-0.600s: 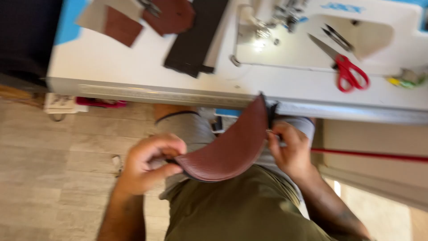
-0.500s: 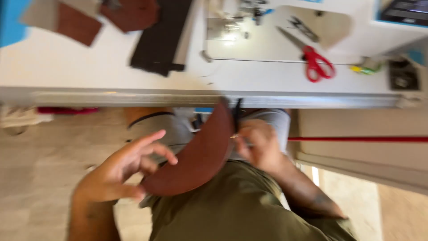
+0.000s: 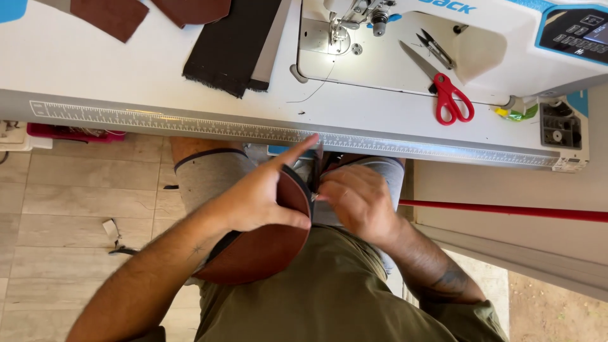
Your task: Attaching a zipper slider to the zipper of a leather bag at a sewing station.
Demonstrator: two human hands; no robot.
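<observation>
Brown leather panel (image 3: 259, 247), curved and rounded at its lower edge, sits in the person's lap, below the front edge of the white table (image 3: 95, 69). Both hands are on it, which keeps the flexible piece from sagging while its upper edge is handled.

Left hand (image 3: 256, 196): grasping the panel from the outer face, thumb across the leather, index finger stretched out toward the table edge. This grip appears to fold or steady the top of the panel.

Right hand (image 3: 358, 202): closed around the panel's upper edge, where a dark strip runs along the rim; fingertips pinch near the left thumb. What exactly is pinched cannot be told, as the fingers hide it.

On the table, well apart from the hands: red-handled scissors (image 3: 443, 88) and small thread snips (image 3: 436, 49) lying beside the sewing machine (image 3: 481, 25), within easy reach of the right side. Black fabric strip (image 3: 231, 44) and further brown leather pieces (image 3: 111, 16) lie to the left, away from the needle area. A printed ruler (image 3: 190, 123) runs along the table's front edge.
</observation>
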